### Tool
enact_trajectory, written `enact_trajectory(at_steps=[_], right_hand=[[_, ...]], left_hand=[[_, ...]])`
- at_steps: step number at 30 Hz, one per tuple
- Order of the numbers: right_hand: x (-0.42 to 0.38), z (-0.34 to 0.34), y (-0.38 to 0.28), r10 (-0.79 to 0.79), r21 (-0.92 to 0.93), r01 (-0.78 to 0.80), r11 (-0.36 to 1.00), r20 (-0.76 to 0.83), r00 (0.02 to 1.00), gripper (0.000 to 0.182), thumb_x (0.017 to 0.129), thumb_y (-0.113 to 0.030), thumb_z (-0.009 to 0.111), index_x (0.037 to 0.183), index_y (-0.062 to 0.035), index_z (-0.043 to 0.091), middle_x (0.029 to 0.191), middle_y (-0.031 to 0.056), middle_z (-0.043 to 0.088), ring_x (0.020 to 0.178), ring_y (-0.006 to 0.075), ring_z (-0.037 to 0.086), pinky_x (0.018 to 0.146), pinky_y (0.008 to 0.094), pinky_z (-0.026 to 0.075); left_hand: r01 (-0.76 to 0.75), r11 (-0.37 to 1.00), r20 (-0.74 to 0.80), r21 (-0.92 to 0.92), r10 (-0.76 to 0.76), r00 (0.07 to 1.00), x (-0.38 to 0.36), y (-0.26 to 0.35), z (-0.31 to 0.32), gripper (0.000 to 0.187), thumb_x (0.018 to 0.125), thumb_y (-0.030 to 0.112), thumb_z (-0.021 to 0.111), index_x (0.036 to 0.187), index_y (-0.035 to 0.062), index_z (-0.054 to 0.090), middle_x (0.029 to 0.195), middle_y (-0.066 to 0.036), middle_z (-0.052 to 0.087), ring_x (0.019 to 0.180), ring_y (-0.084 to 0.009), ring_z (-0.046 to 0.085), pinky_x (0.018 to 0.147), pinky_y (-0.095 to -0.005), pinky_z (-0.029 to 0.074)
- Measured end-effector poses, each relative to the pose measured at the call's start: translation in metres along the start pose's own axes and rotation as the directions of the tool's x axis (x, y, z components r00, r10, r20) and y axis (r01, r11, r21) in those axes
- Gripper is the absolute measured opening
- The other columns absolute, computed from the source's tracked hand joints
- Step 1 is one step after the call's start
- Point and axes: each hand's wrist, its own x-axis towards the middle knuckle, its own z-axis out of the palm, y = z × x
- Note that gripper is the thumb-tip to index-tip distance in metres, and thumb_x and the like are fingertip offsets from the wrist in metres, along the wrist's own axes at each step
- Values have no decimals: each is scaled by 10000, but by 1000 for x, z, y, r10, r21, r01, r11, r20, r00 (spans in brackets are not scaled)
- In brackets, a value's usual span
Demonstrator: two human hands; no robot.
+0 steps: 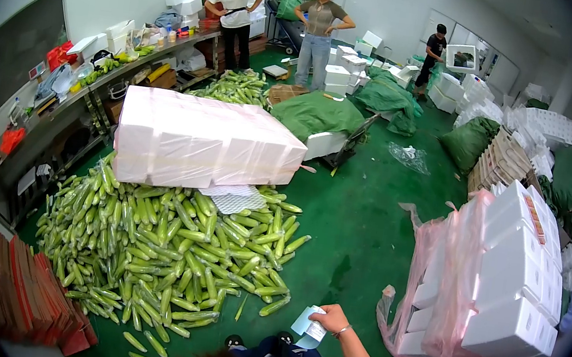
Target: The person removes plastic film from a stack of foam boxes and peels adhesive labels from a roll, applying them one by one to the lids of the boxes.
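Note:
Near the bottom middle, my right hand [332, 319] is closed around a light-blue and white paper strip [311, 326] that looks like a strip of labels. A bracelet circles that wrist. My left hand is out of view. To the left of the strip spreads a large heap of plastic-wrapped green zucchini [168, 250] on the floor. A big pink-wrapped bundle of white foam boxes [207, 143] rests on the heap's far side, with a white foam net sheet [233, 199] under its front edge.
White foam boxes [512, 273] in torn pink film stand at right. Folded cardboard [12, 280] leans at lower left. A cluttered workbench [96, 85] lines the left wall. Green-covered stacks [323, 115] lie beyond. Two people [318, 24] stand behind; another person [432, 57] holds a foam box.

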Motion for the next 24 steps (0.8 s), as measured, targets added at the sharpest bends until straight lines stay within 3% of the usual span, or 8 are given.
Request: enact_trajectory(at_steps=[5,11,24], right_hand=[[-1,9,-9,-39,-130,45,991,42,998,294,670,-267,728,777,6,704,638,95,654,563,153,597,584,307,499],[0,20,-1,-8,-91,13,996,60,998,263,678,-222,746,766,21,698,632,62,647,549,117,570,553,278,481],[-9,25,-8,-3,-70,4,998,25,1000,271,680,-219,749,803,19,709,685,74,670,580,124,595,586,279,499]], left_hand=[[-10,999,1,-43,10,1000,-3,-2,0,259,832,209,598,1000,14,628,765,-120,662,686,-223,631,670,-331,503],[13,999,11,-38,-13,1000,-6,-9,-3,255,837,208,594,997,12,625,773,-122,662,696,-226,633,672,-333,503],[33,999,9,-41,-32,999,-4,-16,-12,246,848,205,585,990,8,619,792,-126,663,718,-231,638,677,-338,503]])
